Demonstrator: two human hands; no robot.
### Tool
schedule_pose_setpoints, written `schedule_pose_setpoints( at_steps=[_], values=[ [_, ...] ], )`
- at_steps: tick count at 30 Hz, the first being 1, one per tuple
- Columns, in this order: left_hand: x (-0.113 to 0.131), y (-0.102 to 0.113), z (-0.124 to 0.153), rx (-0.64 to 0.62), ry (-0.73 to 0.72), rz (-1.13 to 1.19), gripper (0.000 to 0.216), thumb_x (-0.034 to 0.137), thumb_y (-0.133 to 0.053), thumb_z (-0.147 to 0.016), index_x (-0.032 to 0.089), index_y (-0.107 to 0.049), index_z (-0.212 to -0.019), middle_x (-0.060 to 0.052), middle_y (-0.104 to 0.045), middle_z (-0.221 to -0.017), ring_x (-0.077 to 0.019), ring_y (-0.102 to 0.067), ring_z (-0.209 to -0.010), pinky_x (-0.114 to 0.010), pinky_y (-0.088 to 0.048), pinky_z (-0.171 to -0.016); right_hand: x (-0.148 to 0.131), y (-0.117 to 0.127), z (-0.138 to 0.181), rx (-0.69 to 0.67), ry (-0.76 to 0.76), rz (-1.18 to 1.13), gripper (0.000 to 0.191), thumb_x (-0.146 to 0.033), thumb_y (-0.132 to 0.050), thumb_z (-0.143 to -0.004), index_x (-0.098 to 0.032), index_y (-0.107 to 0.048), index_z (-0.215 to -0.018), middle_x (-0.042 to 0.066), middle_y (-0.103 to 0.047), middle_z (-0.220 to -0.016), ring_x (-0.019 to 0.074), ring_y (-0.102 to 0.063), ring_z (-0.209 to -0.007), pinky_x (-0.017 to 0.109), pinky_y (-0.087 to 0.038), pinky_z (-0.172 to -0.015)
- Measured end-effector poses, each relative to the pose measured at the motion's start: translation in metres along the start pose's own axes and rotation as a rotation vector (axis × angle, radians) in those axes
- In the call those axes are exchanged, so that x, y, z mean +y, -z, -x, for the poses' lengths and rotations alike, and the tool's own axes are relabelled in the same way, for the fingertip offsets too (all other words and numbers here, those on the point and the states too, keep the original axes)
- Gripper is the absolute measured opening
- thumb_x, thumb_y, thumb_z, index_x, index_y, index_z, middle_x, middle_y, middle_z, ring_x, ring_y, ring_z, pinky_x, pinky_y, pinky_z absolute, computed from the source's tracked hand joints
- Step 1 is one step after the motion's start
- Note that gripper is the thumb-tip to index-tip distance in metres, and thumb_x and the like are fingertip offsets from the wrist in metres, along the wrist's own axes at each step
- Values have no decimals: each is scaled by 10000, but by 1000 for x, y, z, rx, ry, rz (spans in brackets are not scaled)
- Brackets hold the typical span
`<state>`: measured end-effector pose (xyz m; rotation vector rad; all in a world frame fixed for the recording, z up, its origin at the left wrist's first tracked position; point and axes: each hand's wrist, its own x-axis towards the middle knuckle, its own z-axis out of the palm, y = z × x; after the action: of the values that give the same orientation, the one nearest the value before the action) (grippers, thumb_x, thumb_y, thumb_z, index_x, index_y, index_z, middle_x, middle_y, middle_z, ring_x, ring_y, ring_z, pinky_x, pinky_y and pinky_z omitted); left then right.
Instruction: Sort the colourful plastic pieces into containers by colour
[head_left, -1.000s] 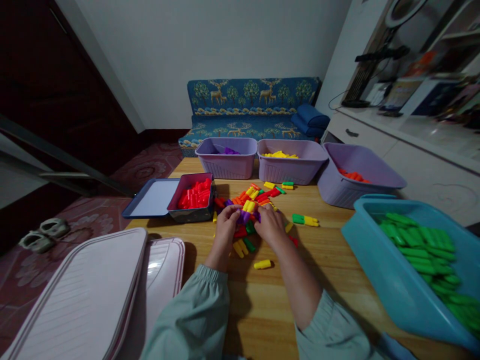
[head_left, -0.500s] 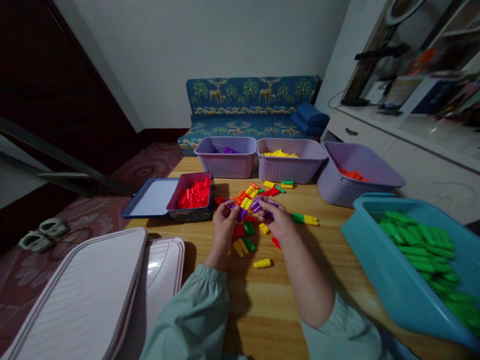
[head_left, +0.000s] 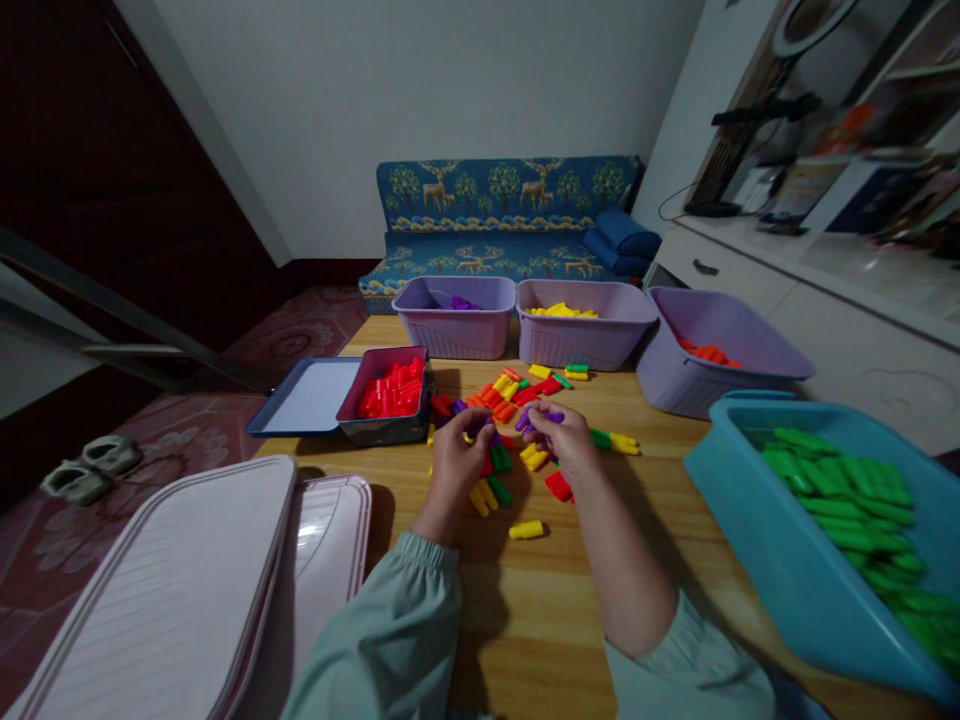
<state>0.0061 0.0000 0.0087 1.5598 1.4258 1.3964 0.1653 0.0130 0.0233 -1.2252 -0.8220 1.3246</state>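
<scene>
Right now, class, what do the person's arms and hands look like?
Loose pale green sleeves with gathered cuffs: the left sleeve reaches the wrist, the right sleeve ends nearer the elbow. The left hand and right hand are bare, no gloves.

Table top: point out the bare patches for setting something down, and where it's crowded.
Bare wood lies between the right hand, which holds purple pieces, and the teal bin; also along the near edge of the table, this side of the lone yellow piece. Crowded: the loose pile from the left hand up to the lilac tubs.
</scene>
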Motion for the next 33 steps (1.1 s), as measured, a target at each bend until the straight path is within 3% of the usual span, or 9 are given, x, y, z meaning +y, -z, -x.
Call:
schedule_pose_setpoints(
  at_steps=[5, 7, 9, 12, 16, 22, 27, 30, 33],
  values=[
    [10, 1, 2, -48, -243, -226, 108, 230, -660, -789, 224, -758, -834, -81, -708, -995, -246, -562, -1011, -393, -422, -921, -5, 2, -1, 28, 103, 232, 239, -328, -682, -623, -148, -648, -776, -15, -594, -507, 95, -498, -411, 191, -343, -405],
    [13, 1, 2, -9, -164, -115, 154, 310, -642, -818, 209, -749, -863, -92, -697, -1017, -235, -583, -995, -371, -451, -889, -8, -2, 1, 102, 202, 237, 216, -348, -640, -662, -159, -633, -766, -34, -560, -498, 89, -467, -411, 200, -354, -419],
    [17, 0, 2, -15, 20, 108, 292, 416, -603, -843, 187, -720, -982, -96, -693, -978, -206, -622, -879, -314, -497, -750, -12, -8, 5, 117, 262, 268, 235, -372, -614, -697, -165, -637, -805, -28, -576, -550, 102, -497, -462, 217, -398, -461],
    [23, -1, 2, -140, 352, 491, 544, 594, -529, -840, 174, -630, -1170, -77, -677, -887, -153, -624, -678, -240, -475, -547, -20, -21, 17, 11, 271, 401, 276, -349, -636, -698, -170, -651, -907, 20, -666, -777, 142, -602, -637, 266, -493, -589],
    [26, -1, 1, -223, 620, 714, 648, 696, -531, -781, 153, -641, -1116, -18, -611, -688, -93, -549, -504, -188, -420, -445, -24, -34, 31, -69, 319, 656, 447, -229, -700, -642, -185, -641, -1082, 68, -674, -1046, 208, -641, -910, 380, -519, -838],
    [29, 2, 0, -190, 664, 841, 512, 606, -575, -812, 122, -652, -957, -36, -648, -723, -70, -521, -471, -177, -405, -418, -9, -36, 25, -174, 354, 577, 620, -100, -646, -666, -233, -567, -1266, 66, -688, -1077, 188, -664, -915, 357, -537, -854],
    [21, 0, 0, -196, 615, 847, 432, 516, -646, -791, 125, -654, -975, -45, -667, -780, -80, -562, -515, -163, -396, -404, -3, -39, 17, -203, 352, 389, 566, -46, -555, -707, -202, -577, -1251, 109, -659, -1185, 155, -685, -900, 308, -552, -820],
    [15, -1, -1, -142, 624, 807, 385, 461, -677, -772, 120, -652, -949, -40, -658, -770, -83, -574, -521, -157, -390, -398, 0, -34, 11, -122, 410, 393, 480, -85, -538, -742, -193, -607, -1204, 109, -657, -1190, 172, -682, -910, 338, -549, -830],
    [14, 0, -2, -76, 663, 802, 346, 431, -663, -786, 112, -656, -920, -26, -631, -715, -68, -539, -492, -146, -367, -381, 9, -22, 3, 27, 552, 683, 400, -99, -552, -740, -179, -661, -1116, 107, -660, -1186, 220, -620, -1062, 400, -472, -969]
  ],
)
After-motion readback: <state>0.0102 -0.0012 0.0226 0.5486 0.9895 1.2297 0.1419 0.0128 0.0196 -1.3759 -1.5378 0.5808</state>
